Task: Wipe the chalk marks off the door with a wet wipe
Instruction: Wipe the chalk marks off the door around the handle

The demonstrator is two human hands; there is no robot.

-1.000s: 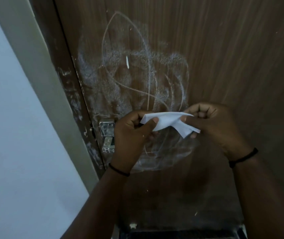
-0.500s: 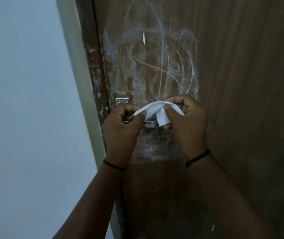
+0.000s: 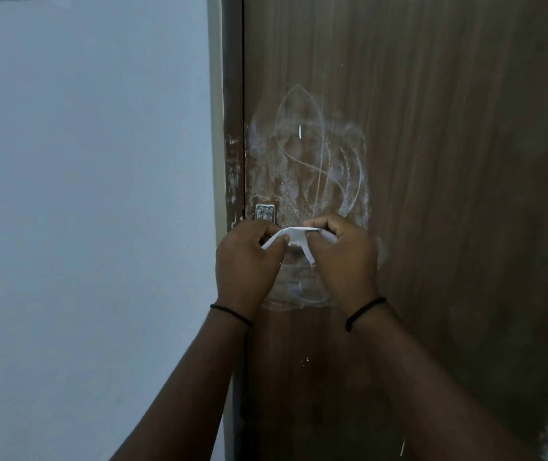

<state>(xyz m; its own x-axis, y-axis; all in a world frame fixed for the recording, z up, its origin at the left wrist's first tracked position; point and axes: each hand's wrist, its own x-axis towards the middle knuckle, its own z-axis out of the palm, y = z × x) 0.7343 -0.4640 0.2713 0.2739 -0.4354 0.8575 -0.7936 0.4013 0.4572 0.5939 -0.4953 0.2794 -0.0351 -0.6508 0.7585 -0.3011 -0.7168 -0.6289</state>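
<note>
A brown wooden door fills the right half of the view. White chalk marks, loops and smears, cover its left part and run down behind my hands. A white wet wipe is stretched between both hands, held a little in front of the door below the loops. My left hand pinches its left end and my right hand pinches its right end, with a strip of the wipe hanging down between them.
A metal latch plate sits on the door's left edge just above my left hand. The dark door frame and a pale blue wall lie to the left.
The view has swung so the door stands upright and the chalk marks sit higher and more central. My hands have come closer together, and the wipe between them is more folded.
</note>
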